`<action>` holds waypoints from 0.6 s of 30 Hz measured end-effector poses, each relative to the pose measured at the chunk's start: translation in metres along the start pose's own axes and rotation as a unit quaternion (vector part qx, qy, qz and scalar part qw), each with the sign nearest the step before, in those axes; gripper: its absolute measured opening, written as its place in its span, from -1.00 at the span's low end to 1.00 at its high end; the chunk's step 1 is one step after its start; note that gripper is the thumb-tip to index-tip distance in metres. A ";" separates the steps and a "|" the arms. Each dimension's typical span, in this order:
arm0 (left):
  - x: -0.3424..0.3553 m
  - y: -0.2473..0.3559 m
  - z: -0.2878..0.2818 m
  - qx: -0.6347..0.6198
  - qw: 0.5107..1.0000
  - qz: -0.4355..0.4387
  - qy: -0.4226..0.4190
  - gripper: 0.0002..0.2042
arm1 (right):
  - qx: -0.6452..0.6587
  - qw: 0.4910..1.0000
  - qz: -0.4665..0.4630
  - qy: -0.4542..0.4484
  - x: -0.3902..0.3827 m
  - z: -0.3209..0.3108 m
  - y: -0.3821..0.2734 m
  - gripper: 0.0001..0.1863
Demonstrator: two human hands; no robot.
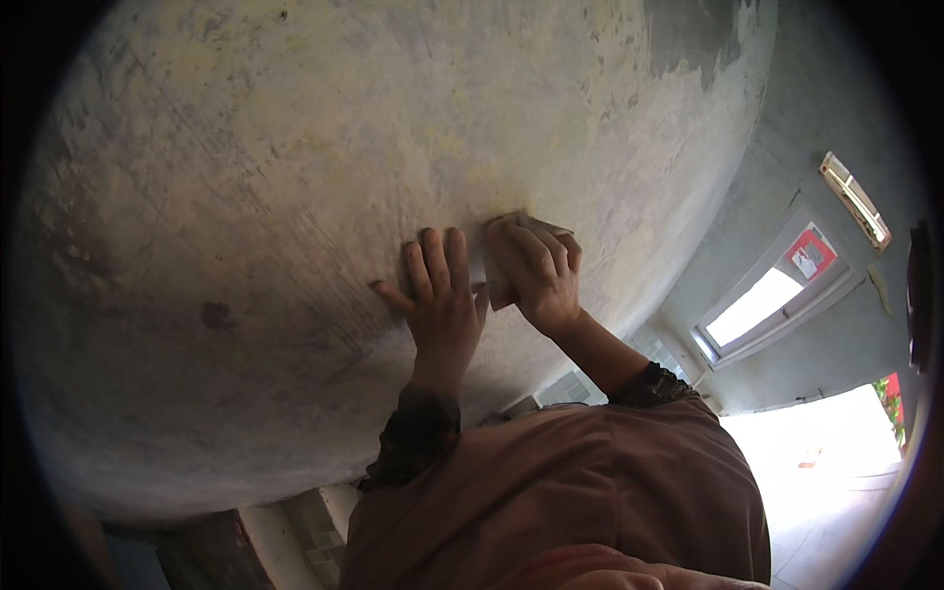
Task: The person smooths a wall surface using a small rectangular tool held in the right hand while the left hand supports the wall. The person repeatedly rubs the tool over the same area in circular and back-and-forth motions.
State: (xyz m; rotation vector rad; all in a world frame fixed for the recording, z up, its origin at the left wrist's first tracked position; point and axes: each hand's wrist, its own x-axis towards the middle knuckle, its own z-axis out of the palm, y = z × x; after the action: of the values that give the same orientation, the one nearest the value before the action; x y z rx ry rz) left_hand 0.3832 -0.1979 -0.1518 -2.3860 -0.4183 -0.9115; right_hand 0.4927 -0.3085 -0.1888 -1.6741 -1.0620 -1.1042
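Note:
A large plastered wall [324, 147] fills most of the view, with a patchy, scratched, off-white surface. My left hand [442, 305] lies flat against it, fingers spread and holding nothing. Just to the right, my right hand [541, 275] is closed over a folded, brownish sheet of sandpaper [499, 280] and presses it to the wall. One edge of the sheet sticks out beside the left hand, and a corner shows above the knuckles. My palm and fingers hide the rest.
A dark spot [217, 315] marks the wall at left; a bare grey patch [688, 39] is at upper right. On the right side wall are a window [757, 305] and a small vent-like frame [855, 202]. A bright doorway [816, 462] opens at lower right.

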 end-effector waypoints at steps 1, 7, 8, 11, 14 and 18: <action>-0.001 -0.002 -0.001 0.022 1.000 0.013 -0.002 0.03 | -0.015 1.000 -0.011 0.002 0.000 0.000 -0.001 -0.31; 0.000 0.001 -0.001 0.010 1.000 0.003 -0.010 -0.02 | -0.015 1.000 0.007 -0.017 -0.003 -0.004 -0.005 -0.34; 0.000 0.001 -0.001 -0.007 1.000 -0.011 -0.014 -0.05 | -0.019 1.000 0.002 -0.012 -0.003 -0.003 -0.005 -0.34; 0.000 0.001 -0.001 -0.010 1.000 -0.013 -0.003 -0.06 | -0.028 1.000 -0.002 -0.007 -0.002 -0.004 -0.005 -0.34; -0.002 0.000 0.000 -0.007 1.000 -0.008 -0.013 -0.05 | -0.034 0.999 -0.005 -0.010 -0.001 -0.004 -0.005 -0.32; -0.001 0.000 0.002 -0.015 1.000 -0.009 0.007 -0.05 | -0.035 0.999 0.014 -0.026 -0.002 -0.003 -0.006 -0.35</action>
State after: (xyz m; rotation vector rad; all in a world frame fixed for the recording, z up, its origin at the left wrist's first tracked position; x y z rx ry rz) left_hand 0.3832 -0.1975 -0.1539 -2.4053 -0.4239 -0.9473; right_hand 0.4861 -0.3100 -0.1884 -1.7760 -1.0418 -1.0957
